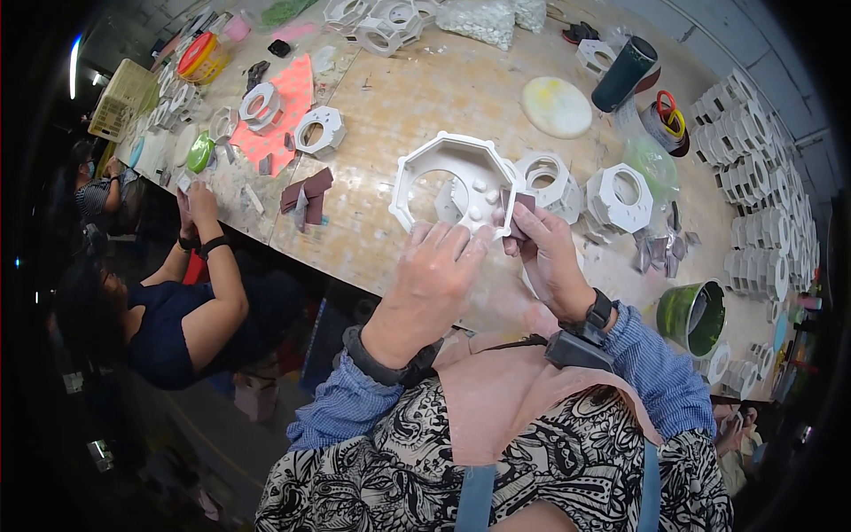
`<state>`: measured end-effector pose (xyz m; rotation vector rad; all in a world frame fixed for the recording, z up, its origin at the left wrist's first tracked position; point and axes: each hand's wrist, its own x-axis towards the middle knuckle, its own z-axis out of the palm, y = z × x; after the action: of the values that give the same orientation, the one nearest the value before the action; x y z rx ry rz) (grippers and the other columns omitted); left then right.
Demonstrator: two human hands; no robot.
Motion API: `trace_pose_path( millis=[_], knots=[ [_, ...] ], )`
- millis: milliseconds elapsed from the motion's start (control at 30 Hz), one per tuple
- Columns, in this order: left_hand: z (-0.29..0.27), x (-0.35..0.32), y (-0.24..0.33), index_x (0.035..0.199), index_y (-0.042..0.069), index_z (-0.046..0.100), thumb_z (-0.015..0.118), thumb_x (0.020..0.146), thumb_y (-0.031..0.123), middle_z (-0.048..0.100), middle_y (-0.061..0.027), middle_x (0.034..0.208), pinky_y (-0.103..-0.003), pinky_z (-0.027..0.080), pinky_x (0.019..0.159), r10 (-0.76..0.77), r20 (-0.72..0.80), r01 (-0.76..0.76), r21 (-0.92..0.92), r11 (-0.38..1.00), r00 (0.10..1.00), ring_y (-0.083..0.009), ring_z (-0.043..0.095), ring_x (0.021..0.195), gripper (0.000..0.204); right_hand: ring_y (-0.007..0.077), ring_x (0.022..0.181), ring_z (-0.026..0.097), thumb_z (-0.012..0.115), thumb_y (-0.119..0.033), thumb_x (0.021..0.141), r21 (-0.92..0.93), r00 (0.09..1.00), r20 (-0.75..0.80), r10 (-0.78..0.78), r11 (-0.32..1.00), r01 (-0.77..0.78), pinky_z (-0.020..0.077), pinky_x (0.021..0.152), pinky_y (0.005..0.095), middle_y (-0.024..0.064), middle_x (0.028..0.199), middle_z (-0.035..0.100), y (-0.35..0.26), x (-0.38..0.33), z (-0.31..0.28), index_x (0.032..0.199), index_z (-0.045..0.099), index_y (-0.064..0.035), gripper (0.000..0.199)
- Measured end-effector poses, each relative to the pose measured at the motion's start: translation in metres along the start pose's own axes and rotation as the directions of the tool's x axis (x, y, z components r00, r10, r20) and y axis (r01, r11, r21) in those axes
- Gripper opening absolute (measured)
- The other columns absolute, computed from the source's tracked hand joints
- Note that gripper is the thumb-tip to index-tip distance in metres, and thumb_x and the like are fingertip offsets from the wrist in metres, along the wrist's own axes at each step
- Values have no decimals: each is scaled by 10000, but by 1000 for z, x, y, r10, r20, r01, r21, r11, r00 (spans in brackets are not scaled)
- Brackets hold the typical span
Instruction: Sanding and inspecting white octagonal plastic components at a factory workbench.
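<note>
My left hand [430, 275] is closed on the near edge of a white octagonal housing [474, 155], holding it tilted above the table with its open side showing. The housing has a large round opening and several small round bumps inside. In my right hand [554, 253], a small piece of brown sandpaper [525, 202] is pinched at the housing's right edge. Just right of it, a white ring-shaped housing [567, 199] and another octagonal housing [619, 199] rest on the table. Scraps of sandpaper [658, 253] lie near them.
Many white housings [758, 168] are stacked along the right edge. A green bucket [691, 315] stands at the near right, a dark green cylinder [625, 73] and a round pale disc [556, 106] farther back. Folded sandpaper [308, 197] lies left. A co-worker [195, 310] sits at left.
</note>
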<state>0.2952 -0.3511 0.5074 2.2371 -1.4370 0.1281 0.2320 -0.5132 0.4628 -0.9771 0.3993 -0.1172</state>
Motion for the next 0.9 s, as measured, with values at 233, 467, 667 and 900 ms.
trace_pose_path(
  millis=[233,467,667,900],
  knots=[
    [-11,3,-6,998,-25,576,649,738,53,524,-138,888,-389,386,828,-59,-293,66,16,998,954,-284,506,894,281,69,628,505,535,-235,931,-13,1000,11,2,1000,-2,431,614,210,28,849,635,2,4,0,1036,606,13,279],
    [-8,-13,-34,1154,-33,477,632,821,96,558,-139,993,-378,404,873,-699,-464,389,-599,700,544,-241,518,996,390,70,625,511,543,-228,926,-31,998,67,-10,999,13,435,596,200,51,894,657,-4,15,7,1045,604,16,278],
    [-2,-24,-33,1197,-39,439,608,849,132,546,-190,1165,-382,440,946,-581,369,124,-900,-417,725,-230,517,1126,424,68,665,523,534,-239,930,-58,981,180,68,997,-58,436,598,208,41,904,654,-5,27,13,1048,610,7,283],
    [9,-38,-27,999,-5,521,568,854,58,531,-214,1181,-376,450,948,-767,165,-110,-950,-293,620,-224,544,1085,165,69,728,535,485,-199,948,-471,949,160,-272,824,316,441,627,217,28,916,628,-21,16,18,1081,604,-9,260]
  ],
)
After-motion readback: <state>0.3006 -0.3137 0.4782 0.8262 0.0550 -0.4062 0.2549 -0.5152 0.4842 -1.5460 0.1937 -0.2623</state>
